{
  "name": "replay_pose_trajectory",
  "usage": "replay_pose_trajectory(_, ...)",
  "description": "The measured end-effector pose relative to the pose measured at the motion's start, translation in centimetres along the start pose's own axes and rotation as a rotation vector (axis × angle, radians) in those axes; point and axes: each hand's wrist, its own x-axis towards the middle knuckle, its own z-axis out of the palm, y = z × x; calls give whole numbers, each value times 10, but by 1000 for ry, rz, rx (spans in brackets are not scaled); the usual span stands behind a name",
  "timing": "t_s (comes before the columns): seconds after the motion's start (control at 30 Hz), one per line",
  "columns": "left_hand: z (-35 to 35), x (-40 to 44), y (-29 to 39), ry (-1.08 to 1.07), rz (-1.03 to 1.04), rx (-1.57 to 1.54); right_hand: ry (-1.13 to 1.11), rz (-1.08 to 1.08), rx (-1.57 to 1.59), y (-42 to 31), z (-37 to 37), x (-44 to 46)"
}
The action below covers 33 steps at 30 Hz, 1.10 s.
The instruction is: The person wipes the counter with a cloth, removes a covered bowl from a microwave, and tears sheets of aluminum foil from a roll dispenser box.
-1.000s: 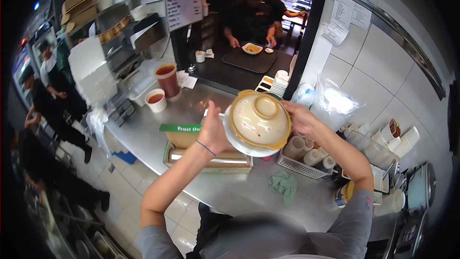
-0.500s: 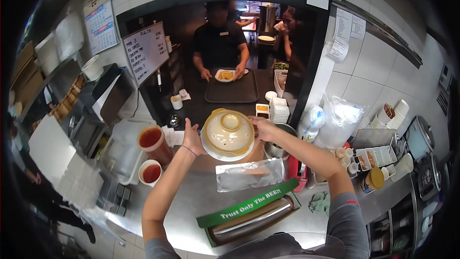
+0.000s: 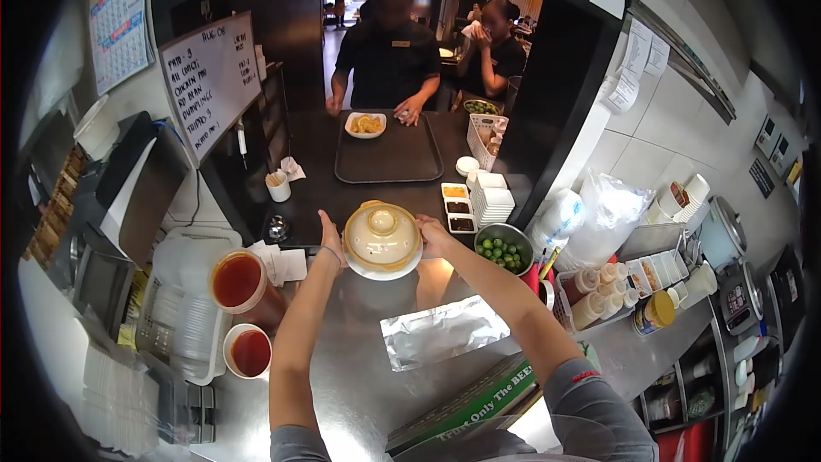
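A cream lidded pot point(image 3: 382, 238) with a yellow-brown rim sits on a white plate point(image 3: 385, 272), held between my two hands at the edge of the pass window. My left hand point(image 3: 330, 238) is at its left side, thumb up, fingers mostly hidden by the plate. My right hand point(image 3: 434, 235) grips the right side. Beyond the pot, a dark tray point(image 3: 389, 158) bears a white bowl of yellow food point(image 3: 366, 126). A sheet of foil point(image 3: 443, 332) lies on the steel counter nearer to me.
Across the window stand a person in black point(image 3: 389, 51) and another person point(image 3: 496, 51). Sauce dishes point(image 3: 457, 208) and a bowl of green limes point(image 3: 503, 250) are at right. Red sauce tubs point(image 3: 239, 282) stand left, a green foil box point(image 3: 487, 406) near my body.
The pot has moved forward, away from the foil box and up to the window. The other person's hand has left the food bowl, which now rests on the tray.
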Motion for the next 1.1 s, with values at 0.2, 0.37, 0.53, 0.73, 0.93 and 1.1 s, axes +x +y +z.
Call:
replay_pose_trajectory(0.2, 5, 26, 3, -37, -60, -72, 93, -19, 16, 9, 3, 23)
replay_pose_trajectory(0.37, -32, 163, 0, -21, 24, -143, 163, -116, 130, 31, -13, 73)
replay_pose_trajectory(0.53, -7, 67, -1, 101, 497, -432, 120, -154, 238, 1, -5, 38)
replay_pose_trajectory(0.73, -11, 41, 44, -44, 375, 204, -237, -320, -330, -102, -10, -65)
replay_pose_trajectory(0.93, 11, -143, 43, -409, 535, 540, -442, -832, -578, -168, -53, -246)
replay_pose_trajectory(1.1, -24, -316, -26, -569, 678, 497, -515, -512, -807, -146, -155, -387)
